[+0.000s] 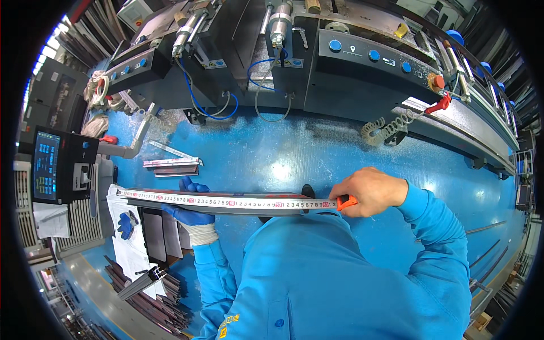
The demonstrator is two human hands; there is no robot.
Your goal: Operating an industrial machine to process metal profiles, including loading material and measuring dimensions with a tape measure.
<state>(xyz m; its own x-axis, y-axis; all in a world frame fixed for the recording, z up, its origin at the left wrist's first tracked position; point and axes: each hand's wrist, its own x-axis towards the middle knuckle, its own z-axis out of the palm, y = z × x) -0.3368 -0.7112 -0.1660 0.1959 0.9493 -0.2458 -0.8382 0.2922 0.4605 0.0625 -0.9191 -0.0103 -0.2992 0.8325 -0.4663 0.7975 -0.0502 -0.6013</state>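
Observation:
A long dark metal profile (266,213) lies crosswise in front of my body. My left hand (190,215), in a blue glove with a white cuff, is closed around it near its left end, fingers on the far side. Stretched along the profile is the pale blade (255,203) of a tape measure, reaching to its left end. My bare right hand (371,192) grips the orange tape measure case (347,202) at the profile's right end. Most of the case is hidden by the fingers.
Ahead stands a dark machine with a button panel (374,62) and coiled hoses (391,127). A screen (48,164) is at the left. Short profiles (173,164) lie beyond my left hand. White paper (127,249) carries a spare blue glove (126,225); dark bars (153,300) are stacked at the lower left.

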